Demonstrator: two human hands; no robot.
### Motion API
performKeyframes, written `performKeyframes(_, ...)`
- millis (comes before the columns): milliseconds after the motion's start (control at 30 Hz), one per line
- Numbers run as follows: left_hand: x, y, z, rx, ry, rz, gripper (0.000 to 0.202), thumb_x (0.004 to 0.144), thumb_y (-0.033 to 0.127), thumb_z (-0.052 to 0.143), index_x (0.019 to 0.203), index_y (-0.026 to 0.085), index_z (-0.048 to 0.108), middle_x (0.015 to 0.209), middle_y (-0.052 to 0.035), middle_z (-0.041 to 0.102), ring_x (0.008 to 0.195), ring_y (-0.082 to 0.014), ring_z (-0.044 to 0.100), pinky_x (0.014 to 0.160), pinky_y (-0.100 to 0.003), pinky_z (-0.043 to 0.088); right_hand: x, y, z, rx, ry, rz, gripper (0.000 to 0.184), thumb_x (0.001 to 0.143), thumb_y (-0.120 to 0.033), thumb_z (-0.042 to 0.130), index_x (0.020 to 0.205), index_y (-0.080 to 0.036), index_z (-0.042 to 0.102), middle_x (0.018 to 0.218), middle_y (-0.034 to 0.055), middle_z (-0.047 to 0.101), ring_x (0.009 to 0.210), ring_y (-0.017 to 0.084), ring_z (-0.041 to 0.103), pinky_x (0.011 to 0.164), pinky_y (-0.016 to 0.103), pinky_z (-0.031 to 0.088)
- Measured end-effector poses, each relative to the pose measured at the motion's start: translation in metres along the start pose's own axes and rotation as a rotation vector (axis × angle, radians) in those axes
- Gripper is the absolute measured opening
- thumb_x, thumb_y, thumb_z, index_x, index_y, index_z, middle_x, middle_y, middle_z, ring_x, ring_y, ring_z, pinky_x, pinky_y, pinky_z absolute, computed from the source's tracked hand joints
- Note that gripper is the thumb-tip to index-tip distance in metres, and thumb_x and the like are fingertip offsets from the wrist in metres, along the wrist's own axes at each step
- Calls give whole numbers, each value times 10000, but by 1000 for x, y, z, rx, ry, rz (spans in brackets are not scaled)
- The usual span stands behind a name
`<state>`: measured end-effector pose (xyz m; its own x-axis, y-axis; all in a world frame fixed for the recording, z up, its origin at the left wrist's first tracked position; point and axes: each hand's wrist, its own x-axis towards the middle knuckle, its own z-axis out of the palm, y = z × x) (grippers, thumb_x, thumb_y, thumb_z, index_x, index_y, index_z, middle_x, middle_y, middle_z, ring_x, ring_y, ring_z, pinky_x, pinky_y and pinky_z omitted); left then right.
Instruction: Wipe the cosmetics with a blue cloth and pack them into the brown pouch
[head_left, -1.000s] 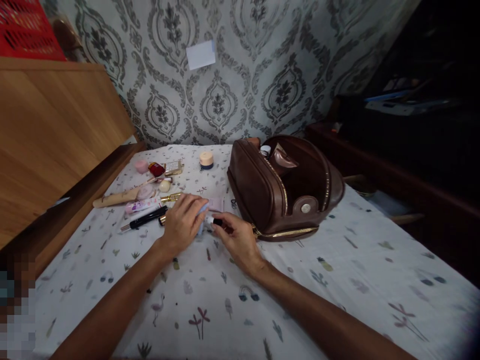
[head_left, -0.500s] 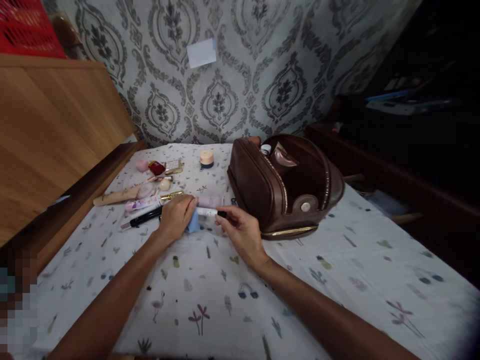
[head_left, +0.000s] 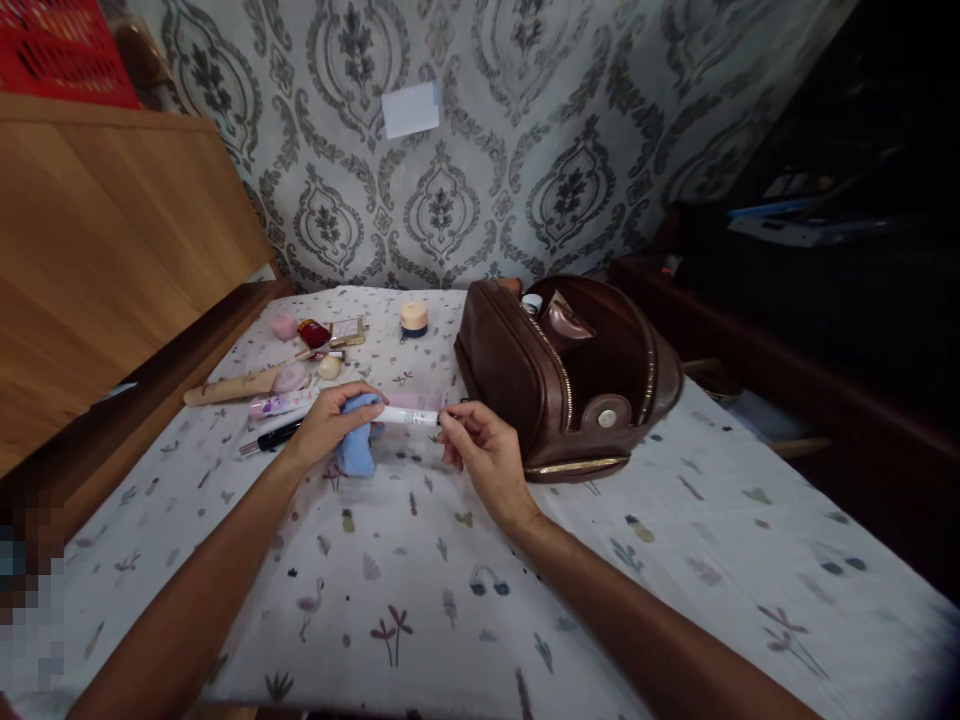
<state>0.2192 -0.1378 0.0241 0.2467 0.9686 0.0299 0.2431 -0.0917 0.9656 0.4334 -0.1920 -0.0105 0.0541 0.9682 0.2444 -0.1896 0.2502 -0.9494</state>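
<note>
Closed around a blue cloth (head_left: 357, 452), your left hand (head_left: 324, 422) pinches it against the left end of a white tube (head_left: 410, 416); whether the cloth goes right round is hidden. Your right hand (head_left: 493, 460) has its fingertips closed on the tube's other end, so it lies level between your hands, above the tablecloth (head_left: 420, 600).

With the tube as the clock's centre, your brown bag (head_left: 501, 370) sits between 2 and 3 o'clock, its top unzipped and gaping. Inside, toward the back, you can see a shiny pinkish packet (head_left: 568, 320) and a white cap (head_left: 532, 302); the rest is too dark to tell. Your right hand overlaps the bag's near left corner in view; you cannot tell whether they touch.

At 12 o'clock is a cream-lidded jar (head_left: 413, 318). Around 10 to 11 you have a pink piece (head_left: 284, 326), a dark red item (head_left: 313, 333), a flat clear case (head_left: 347, 332) and a small cream ball (head_left: 329, 367). Near 9 lie a beige tube (head_left: 232, 388), a printed pink tube (head_left: 279, 404) and a black stick (head_left: 279, 437), the last partly covered by your left hand.
</note>
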Motion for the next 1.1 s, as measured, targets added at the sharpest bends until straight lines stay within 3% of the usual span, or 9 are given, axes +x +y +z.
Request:
performKeyframes(233, -25, 2, 8, -27, 58, -47, 422, 636, 507, 815, 846, 165, 684, 687, 20, 625, 585, -117, 548, 511, -198, 428, 1, 2, 0, 64, -30, 59, 319, 820, -482, 711, 851, -178, 620, 647, -24, 626, 478, 79, 516, 426, 194, 394)
performKeyframes(567, -20, -11, -2, -172, -6, -205, 459, 622, 522, 836, 858, 166, 668, 630, 31, 608, 519, -103, 525, 443, -181, 377, 1, 6, 1, 43, -123, -11, 202, 852, -361, 694, 950, -194, 636, 683, -29, 592, 604, 107, 579, 484, 199, 446)
performKeyframes(1100, -25, -6, 0, 64, 44, 10, 358, 722, 507, 741, 851, 175, 701, 693, 13, 621, 594, -125, 520, 526, -217, 383, -3, 2, 2, -69, -106, 91, 380, 876, -560, 620, 786, -198, 543, 618, -26, 614, 461, 91, 543, 424, 205, 407)
